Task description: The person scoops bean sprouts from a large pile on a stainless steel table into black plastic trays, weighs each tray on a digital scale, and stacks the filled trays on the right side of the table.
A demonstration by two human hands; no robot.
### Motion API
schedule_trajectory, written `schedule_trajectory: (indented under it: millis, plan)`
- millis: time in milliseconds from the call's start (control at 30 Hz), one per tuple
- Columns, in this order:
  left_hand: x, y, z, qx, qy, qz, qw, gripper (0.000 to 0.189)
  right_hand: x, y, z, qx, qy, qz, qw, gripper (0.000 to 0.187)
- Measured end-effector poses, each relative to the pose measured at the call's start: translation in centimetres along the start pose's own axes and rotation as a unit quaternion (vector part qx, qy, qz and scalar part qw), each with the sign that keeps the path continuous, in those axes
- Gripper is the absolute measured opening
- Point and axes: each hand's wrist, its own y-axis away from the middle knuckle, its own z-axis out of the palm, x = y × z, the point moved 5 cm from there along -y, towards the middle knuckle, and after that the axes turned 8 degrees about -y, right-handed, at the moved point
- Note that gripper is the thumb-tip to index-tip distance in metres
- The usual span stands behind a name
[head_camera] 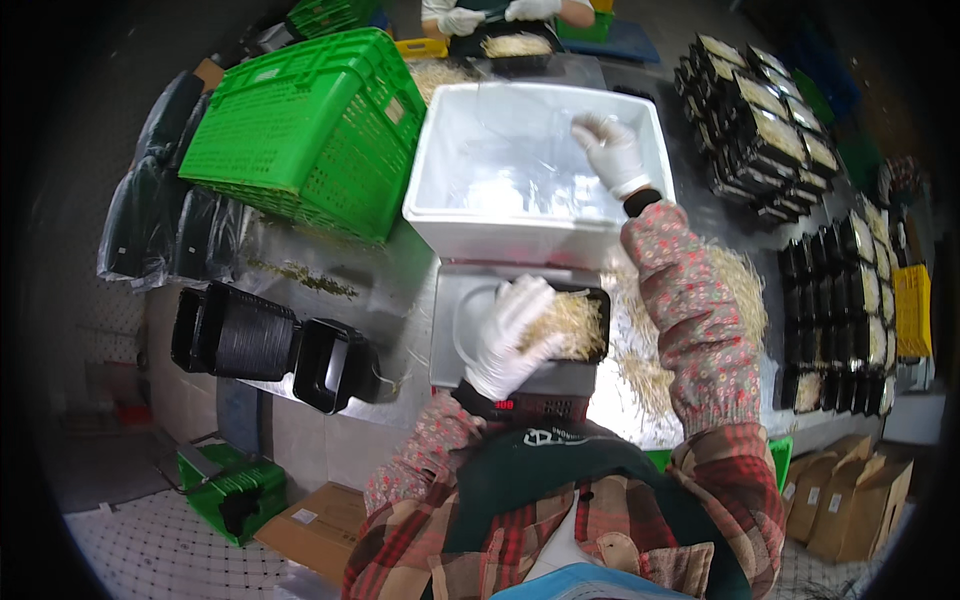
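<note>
In a white glove, my left hand [510, 341] cups the left side of a heap of pale sprouts [574, 326]. The heap fills a black plastic tray [604, 315] on the metal platform of a digital scale [452, 330], whose display is lit red. My right hand [611, 154], also gloved and slightly blurred, is over the right part of a white foam box [525, 229]. Its fingers are partly curled, and whether they hold anything is unclear. Inside the box is a glossy, see-through lining that looks like plastic film.
Left of the box stands a green plastic crate [300, 135]. Nested black trays [247, 330] lie at the table's left edge. Filled trays are stacked at right [772, 127] [836, 315]. Loose sprouts [645, 375] lie beside the scale. Opposite, a gloved co-worker's hand [461, 21] is above another filled tray.
</note>
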Motion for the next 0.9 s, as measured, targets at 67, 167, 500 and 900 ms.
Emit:
schedule_trajectory:
  millis: [67,167,500,900]
  plan:
    - [-0.6,0.8,-3.1,0.106,0.065,-0.05,0.991,0.059,-4.3,1.8,-4.0,0.005,-0.127,-0.014,0.992,0.022]
    - [-1.4,1.2,-6.6,0.29,0.286,-0.13,0.904,0.048,-10.7,6.6,-8.2,-0.047,-0.146,0.056,0.987,0.022]
    - [-1.7,5.1,0.0,-0.018,0.337,-0.302,0.891,0.031,-4.0,25.5,-4.9,-0.14,-0.201,0.315,0.917,0.021]
    - [-11.6,2.9,4.3,-0.019,0.284,-0.322,0.903,0.026,4.1,24.9,-0.5,0.023,-0.119,0.214,0.969,0.025]
